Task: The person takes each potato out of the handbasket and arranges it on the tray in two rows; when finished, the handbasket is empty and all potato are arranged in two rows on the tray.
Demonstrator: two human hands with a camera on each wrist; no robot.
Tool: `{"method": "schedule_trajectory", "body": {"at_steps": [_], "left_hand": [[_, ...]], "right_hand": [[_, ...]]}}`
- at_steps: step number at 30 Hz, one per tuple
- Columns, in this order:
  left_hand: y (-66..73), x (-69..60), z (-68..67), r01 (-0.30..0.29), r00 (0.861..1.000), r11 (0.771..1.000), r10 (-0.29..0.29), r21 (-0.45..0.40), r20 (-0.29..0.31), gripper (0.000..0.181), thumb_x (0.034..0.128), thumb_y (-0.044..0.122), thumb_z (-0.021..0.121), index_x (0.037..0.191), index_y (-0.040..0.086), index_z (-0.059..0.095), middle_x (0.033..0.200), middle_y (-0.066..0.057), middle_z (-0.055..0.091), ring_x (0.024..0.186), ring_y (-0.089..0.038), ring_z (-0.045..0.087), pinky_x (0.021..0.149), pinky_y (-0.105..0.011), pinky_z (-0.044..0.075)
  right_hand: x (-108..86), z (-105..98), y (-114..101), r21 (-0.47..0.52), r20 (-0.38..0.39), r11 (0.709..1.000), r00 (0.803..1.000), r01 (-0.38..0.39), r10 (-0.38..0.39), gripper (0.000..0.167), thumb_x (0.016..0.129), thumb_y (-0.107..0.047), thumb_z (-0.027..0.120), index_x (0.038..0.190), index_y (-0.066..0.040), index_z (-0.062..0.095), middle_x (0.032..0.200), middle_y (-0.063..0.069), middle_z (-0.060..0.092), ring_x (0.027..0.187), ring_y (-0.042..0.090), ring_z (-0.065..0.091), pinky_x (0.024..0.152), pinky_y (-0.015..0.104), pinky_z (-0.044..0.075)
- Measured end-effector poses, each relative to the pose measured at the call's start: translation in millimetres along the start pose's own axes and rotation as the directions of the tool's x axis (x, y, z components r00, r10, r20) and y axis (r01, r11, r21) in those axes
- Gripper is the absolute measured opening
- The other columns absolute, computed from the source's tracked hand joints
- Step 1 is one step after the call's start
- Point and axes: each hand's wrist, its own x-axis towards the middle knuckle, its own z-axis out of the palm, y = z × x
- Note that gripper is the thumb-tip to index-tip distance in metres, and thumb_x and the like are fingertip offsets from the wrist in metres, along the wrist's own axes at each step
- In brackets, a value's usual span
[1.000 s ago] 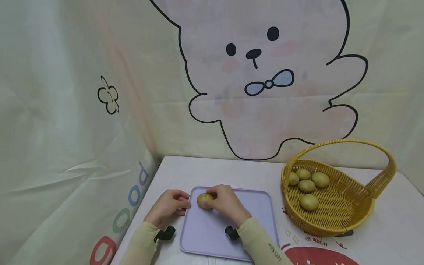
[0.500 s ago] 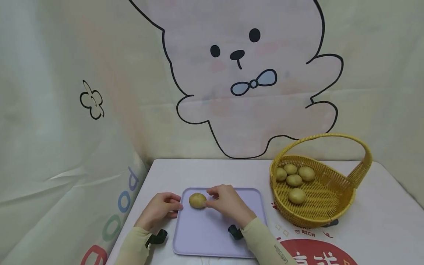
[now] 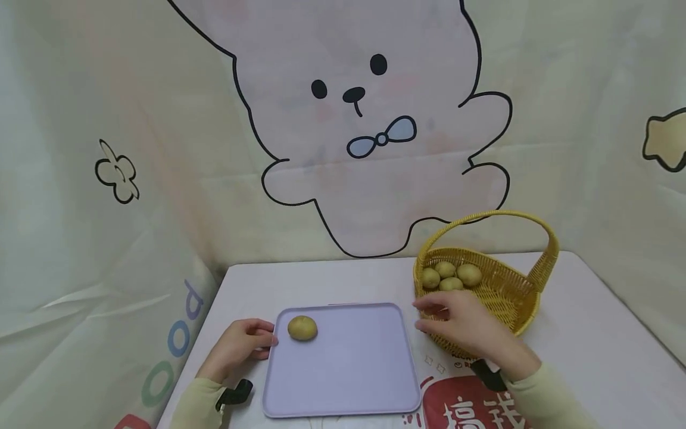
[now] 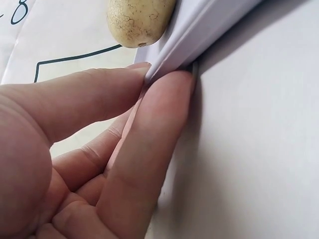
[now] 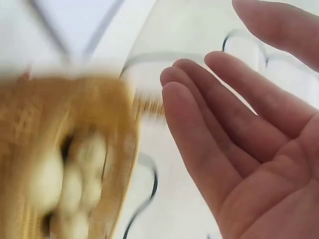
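Observation:
A lavender tray point(image 3: 343, 375) lies on the table, with one potato point(image 3: 302, 328) near its far left corner. My left hand point(image 3: 238, 345) pinches the tray's left rim between thumb and forefinger; the left wrist view shows the fingertips on the rim close below the potato. Over the left front side of a yellow wicker basket point(image 3: 517, 304) is my right hand point(image 3: 466, 322), fingers extended, thumb apart, holding nothing. Several potatoes point(image 3: 469, 274) sit in the basket's left end; the hand hides part of its inside. The basket is blurred in the right wrist view.
The basket's tall arched handle point(image 3: 548, 256) rises over its back. A white printed cloth point(image 3: 321, 280) covers the table, with a red patch point(image 3: 455, 396) at the front right. A cartoon-printed curtain point(image 3: 225, 208) hangs behind and at both sides.
My right hand has let go of the potato on the tray and moved right to the basket. My left hand stays at the tray's rim. The head view has turned right.

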Motion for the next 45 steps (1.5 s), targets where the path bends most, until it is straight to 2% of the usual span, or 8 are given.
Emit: {"method": "schedule_trajectory", "body": {"at_steps": [5,10,15,18,21,26,39,45], "left_hand": [[-0.7,1.6,-0.7,-0.011,1.000,1.000,0.011,0.003,0.000,0.040,0.0924,0.014,0.085,0.125,-0.005,0.071,0.102,-0.007,0.077,0.086,-0.016,0.074,0.074,-0.031,0.066],[-1.7,1.4,-1.1,-0.001,1.000,1.000,0.001,-0.004,-0.008,0.039,0.0918,0.013,0.085,0.124,-0.005,0.072,0.099,-0.007,0.078,0.084,-0.017,0.075,0.073,-0.030,0.066],[-1.5,0.9,0.2,0.005,1.000,1.000,-0.005,-0.012,-0.013,0.039,0.0910,0.013,0.086,0.123,-0.005,0.072,0.099,-0.008,0.078,0.084,-0.017,0.075,0.073,-0.031,0.067],[-1.8,2.2,0.9,-0.007,1.000,0.999,0.007,-0.036,0.001,0.041,0.0914,0.012,0.085,0.125,-0.007,0.071,0.102,-0.009,0.078,0.085,-0.016,0.075,0.074,-0.030,0.067],[-2.7,3.5,1.5,-0.013,1.000,0.998,0.014,-0.057,0.019,0.042,0.0917,0.011,0.084,0.126,-0.008,0.070,0.103,-0.009,0.077,0.086,-0.016,0.075,0.075,-0.030,0.067],[-4.6,2.9,0.7,0.000,1.000,0.998,0.001,-0.056,0.019,0.040,0.0909,0.012,0.085,0.124,-0.006,0.071,0.100,-0.007,0.077,0.085,-0.017,0.075,0.075,-0.031,0.066],[-5.0,3.4,-0.5,-0.001,1.000,0.999,0.001,-0.051,0.006,0.040,0.0905,0.012,0.085,0.124,-0.006,0.071,0.101,-0.007,0.077,0.087,-0.016,0.074,0.075,-0.030,0.066],[-3.6,3.5,-0.9,0.004,1.000,0.998,-0.004,-0.058,0.003,0.041,0.0901,0.011,0.085,0.123,-0.007,0.071,0.101,-0.007,0.077,0.088,-0.015,0.074,0.076,-0.030,0.066]], "right_hand": [[-1.8,-37,36,-0.095,-0.054,0.993,0.996,-0.071,0.067,0.032,0.094,-0.033,0.085,0.120,-0.014,0.080,0.112,0.002,0.081,0.102,0.020,0.075,0.089,0.044,0.064],[14.9,-62,73,-0.141,-0.063,0.978,0.987,-0.154,0.147,0.041,0.096,-0.028,0.083,0.128,-0.004,0.076,0.118,0.015,0.080,0.108,0.033,0.076,0.092,0.056,0.063],[34.3,-76,100,-0.132,-0.040,0.960,0.968,-0.249,0.246,0.047,0.099,-0.025,0.077,0.136,0.003,0.069,0.131,0.026,0.073,0.121,0.046,0.069,0.098,0.062,0.058],[44.3,-76,113,-0.112,-0.030,0.949,0.956,-0.294,0.292,0.050,0.099,-0.022,0.076,0.139,0.006,0.065,0.136,0.030,0.069,0.127,0.050,0.064,0.103,0.065,0.054],[49.5,-72,124,-0.110,-0.035,0.941,0.947,-0.320,0.318,0.050,0.098,-0.019,0.078,0.137,0.009,0.065,0.135,0.033,0.068,0.126,0.051,0.063,0.104,0.066,0.053],[53.1,-65,138,-0.144,-0.055,0.936,0.947,-0.323,0.318,0.047,0.094,-0.017,0.081,0.130,0.011,0.069,0.129,0.035,0.070,0.120,0.053,0.065,0.101,0.066,0.053],[58.1,-61,149,-0.171,-0.037,0.917,0.933,-0.360,0.359,0.054,0.094,-0.024,0.081,0.131,0.013,0.068,0.133,0.037,0.067,0.120,0.057,0.063,0.096,0.065,0.056],[61.9,-59,149,-0.167,-0.026,0.907,0.922,-0.386,0.387,0.052,0.094,-0.025,0.081,0.128,0.012,0.068,0.130,0.037,0.067,0.115,0.052,0.066,0.093,0.064,0.056]]}}
